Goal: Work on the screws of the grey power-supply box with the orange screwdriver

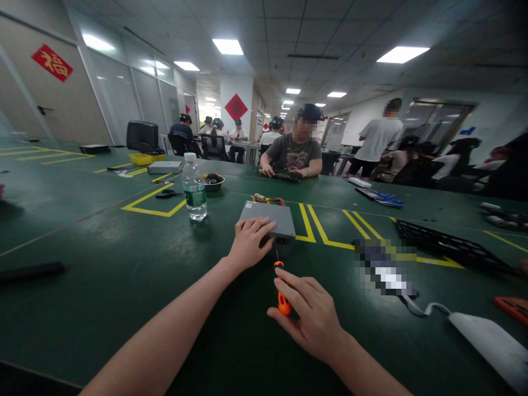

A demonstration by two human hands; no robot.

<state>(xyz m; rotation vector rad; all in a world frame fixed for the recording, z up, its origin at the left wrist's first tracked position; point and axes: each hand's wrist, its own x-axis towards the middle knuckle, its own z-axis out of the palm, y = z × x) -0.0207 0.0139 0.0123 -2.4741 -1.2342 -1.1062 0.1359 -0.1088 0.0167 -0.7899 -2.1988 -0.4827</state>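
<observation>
A grey metal box, a power supply with coloured wires at its far end, lies on the green table ahead of me. My left hand rests flat on the box's near left corner, fingers spread over it. My right hand is closed around an orange-handled screwdriver. The screwdriver's thin tip points at the box's near face, just short of it.
A water bottle stands left of the box, with a bowl of parts and scissors behind it. A black perforated tray and a white cable block lie to the right. A person sits opposite; others work farther back.
</observation>
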